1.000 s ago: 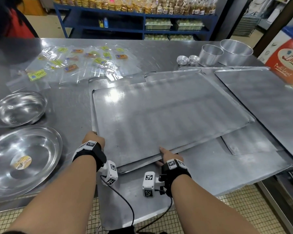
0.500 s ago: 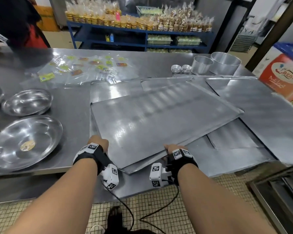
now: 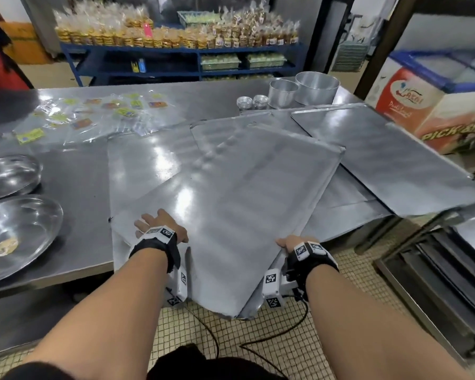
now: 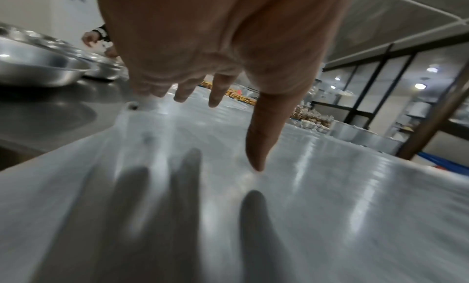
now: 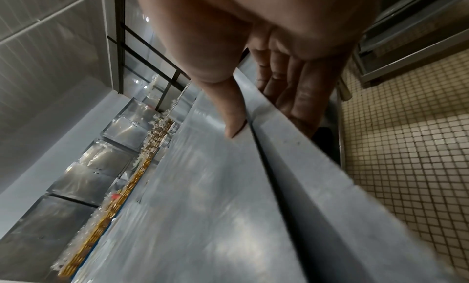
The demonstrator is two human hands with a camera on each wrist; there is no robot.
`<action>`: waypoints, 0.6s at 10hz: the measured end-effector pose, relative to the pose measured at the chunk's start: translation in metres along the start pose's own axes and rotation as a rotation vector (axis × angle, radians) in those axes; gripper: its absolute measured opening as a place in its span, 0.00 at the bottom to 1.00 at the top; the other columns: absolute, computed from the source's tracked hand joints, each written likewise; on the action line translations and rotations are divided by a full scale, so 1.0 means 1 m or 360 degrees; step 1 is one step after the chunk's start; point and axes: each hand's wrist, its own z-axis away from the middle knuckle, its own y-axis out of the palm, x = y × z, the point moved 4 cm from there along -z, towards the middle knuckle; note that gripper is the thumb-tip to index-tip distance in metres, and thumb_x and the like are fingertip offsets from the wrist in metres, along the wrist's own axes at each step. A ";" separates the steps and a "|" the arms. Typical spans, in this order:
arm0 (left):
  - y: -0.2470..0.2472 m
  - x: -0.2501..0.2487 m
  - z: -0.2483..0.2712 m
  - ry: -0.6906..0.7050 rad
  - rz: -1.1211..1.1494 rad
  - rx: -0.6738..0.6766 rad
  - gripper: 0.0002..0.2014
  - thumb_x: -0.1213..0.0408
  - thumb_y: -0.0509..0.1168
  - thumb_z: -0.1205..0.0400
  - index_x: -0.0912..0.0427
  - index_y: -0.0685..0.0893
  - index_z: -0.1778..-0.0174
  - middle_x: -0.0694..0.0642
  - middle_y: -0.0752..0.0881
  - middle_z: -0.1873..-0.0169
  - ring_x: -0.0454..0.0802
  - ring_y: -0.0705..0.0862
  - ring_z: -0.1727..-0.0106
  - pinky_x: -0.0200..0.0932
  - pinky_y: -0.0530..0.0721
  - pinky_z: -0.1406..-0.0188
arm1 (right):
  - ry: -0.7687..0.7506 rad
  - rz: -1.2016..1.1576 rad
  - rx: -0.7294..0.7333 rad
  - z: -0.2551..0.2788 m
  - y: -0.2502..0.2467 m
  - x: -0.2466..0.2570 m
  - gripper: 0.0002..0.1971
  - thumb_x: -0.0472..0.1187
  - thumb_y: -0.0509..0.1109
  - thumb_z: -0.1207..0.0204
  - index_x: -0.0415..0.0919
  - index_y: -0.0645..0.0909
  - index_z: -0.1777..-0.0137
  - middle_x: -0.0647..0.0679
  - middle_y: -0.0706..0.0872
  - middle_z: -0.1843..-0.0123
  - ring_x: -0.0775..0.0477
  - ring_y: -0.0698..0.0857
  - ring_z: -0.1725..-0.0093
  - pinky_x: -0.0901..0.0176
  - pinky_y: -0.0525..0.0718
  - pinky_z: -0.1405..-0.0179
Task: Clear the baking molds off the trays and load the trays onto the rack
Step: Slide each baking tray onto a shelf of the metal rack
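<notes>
The top grey tray (image 3: 239, 209) lies turned at an angle across the other trays, and its near corner juts out past the table edge. My left hand (image 3: 155, 222) rests flat on its left edge; the left wrist view shows straight, spread fingers (image 4: 215, 94) over the tray (image 4: 304, 187). My right hand (image 3: 287, 241) grips the right near edge, with the thumb (image 5: 228, 116) on top and the fingers (image 5: 291, 90) underneath. Round baking molds (image 3: 316, 87) stand at the back of the table, off the trays, beside two small ones (image 3: 251, 102).
More trays lie beneath (image 3: 137, 165) and to the right (image 3: 381, 160). The tray rack (image 3: 436, 275) stands low on the right. Two steel bowls (image 3: 17, 229) and plastic packets (image 3: 93, 116) are on the left. A printed freezer chest (image 3: 436, 111) is beyond.
The top tray has swung round and come toward me, so its corner now overhangs the table. My left hand went from holding the near edge to lying flat on top.
</notes>
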 end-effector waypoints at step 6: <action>0.013 -0.034 -0.055 0.0175 0.0014 0.0185 0.61 0.26 0.77 0.47 0.62 0.67 0.26 0.68 0.74 0.36 0.70 0.74 0.33 0.67 0.78 0.37 | 0.0354 -0.0204 -0.0565 0.009 -0.045 -0.054 0.26 0.45 0.74 0.24 0.35 0.77 0.28 0.38 0.82 0.31 0.38 0.82 0.34 0.59 0.77 0.52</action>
